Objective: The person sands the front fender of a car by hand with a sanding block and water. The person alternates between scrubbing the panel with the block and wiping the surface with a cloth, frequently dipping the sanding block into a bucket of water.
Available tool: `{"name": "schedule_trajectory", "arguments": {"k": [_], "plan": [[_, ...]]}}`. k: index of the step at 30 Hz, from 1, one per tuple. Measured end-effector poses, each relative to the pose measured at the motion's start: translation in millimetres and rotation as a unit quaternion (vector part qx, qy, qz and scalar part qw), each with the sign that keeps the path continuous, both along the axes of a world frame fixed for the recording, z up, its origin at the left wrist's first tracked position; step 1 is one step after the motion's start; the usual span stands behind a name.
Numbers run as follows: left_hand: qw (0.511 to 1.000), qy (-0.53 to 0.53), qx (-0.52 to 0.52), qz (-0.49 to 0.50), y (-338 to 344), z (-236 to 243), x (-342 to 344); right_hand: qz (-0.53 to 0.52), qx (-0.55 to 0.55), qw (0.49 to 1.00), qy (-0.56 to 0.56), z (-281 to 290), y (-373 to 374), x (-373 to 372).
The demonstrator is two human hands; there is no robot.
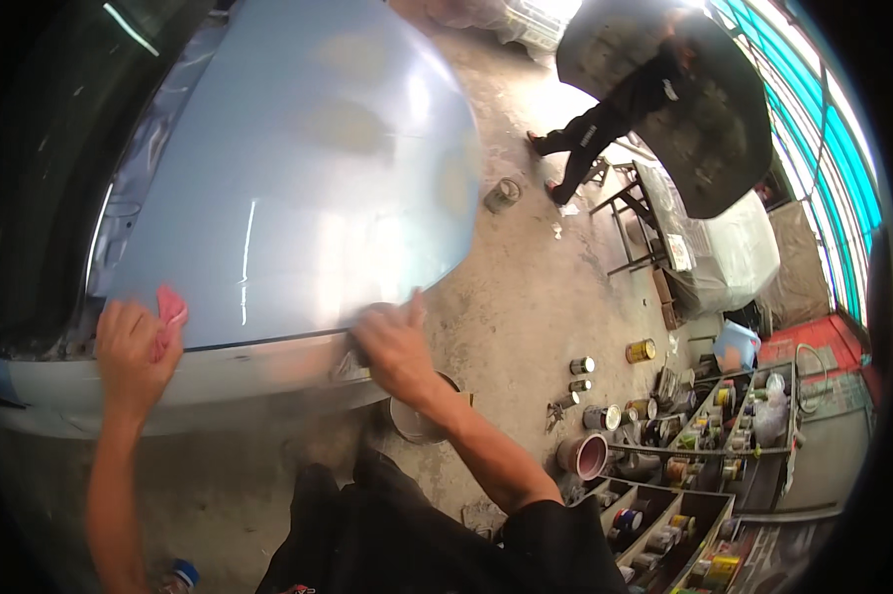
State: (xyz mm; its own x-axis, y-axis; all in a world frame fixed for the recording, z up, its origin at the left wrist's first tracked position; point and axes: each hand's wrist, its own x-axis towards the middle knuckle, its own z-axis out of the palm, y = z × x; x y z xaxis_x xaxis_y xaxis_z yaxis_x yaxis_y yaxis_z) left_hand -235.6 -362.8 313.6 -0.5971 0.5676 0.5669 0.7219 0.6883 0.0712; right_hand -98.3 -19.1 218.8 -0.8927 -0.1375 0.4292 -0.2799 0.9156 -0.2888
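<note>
A pink cloth [172,309] pokes out of my left hand [133,342], which is closed around it at the edge between the hood and the fender. Blurred by motion, my right hand [395,345] rests at the fender's front end with its thumb raised. Its fingers curl over something dark against the body, too smeared to name. The blue-grey car hood [288,188] is closed and shows several dull yellowish patches. Below the hood's edge runs the pale fender [214,381], with a pinkish patch between my hands.
Under my right forearm stands a bucket [414,421]. Paint cans [605,418] and a pinkish pail [583,456] crowd the floor beside a shelf rack [699,485] at lower right. Across the floor a person [610,119] carries a dark car hood [716,134] near a metal stand [637,223].
</note>
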Motion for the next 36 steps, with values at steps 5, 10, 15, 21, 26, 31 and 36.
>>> {"name": "schedule_trajectory", "arguments": {"k": [5, 10, 15, 21, 26, 31, 36], "plan": [[1.000, 0.004, 0.001, -0.014, -2.2, -0.3, -3.8, 0.067, -0.048, 0.989, 0.124, 4.3, -107.7, -45.1], [1.000, 0.008, 0.002, -0.023, -8.2, -2.0, -8.3, 0.013, -0.060, 0.998, 0.026, -24.1, -24.2, -14.2], [1.000, 0.007, 0.015, -0.010, -9.3, -0.3, -4.8, 0.015, -0.013, 0.996, 0.085, 4.0, -63.6, -26.8], [0.999, 0.034, 0.017, -0.017, -12.2, 0.2, -4.1, -0.014, -0.030, 0.999, 0.000, -3.2, -8.6, -6.2], [0.999, 0.027, 0.020, -0.018, 2.0, 1.6, -2.0, 0.084, -0.044, 0.992, 0.083, 2.7, -110.9, -46.9], [0.999, 0.029, 0.017, 0.003, -11.7, 2.4, -4.8, 0.050, -0.013, 0.996, 0.070, -3.7, -51.7, -28.3], [0.999, 0.020, 0.027, -0.012, 6.6, 1.3, -1.0, 0.022, -0.023, 0.994, 0.108, -21.1, -52.8, -21.9]]}}
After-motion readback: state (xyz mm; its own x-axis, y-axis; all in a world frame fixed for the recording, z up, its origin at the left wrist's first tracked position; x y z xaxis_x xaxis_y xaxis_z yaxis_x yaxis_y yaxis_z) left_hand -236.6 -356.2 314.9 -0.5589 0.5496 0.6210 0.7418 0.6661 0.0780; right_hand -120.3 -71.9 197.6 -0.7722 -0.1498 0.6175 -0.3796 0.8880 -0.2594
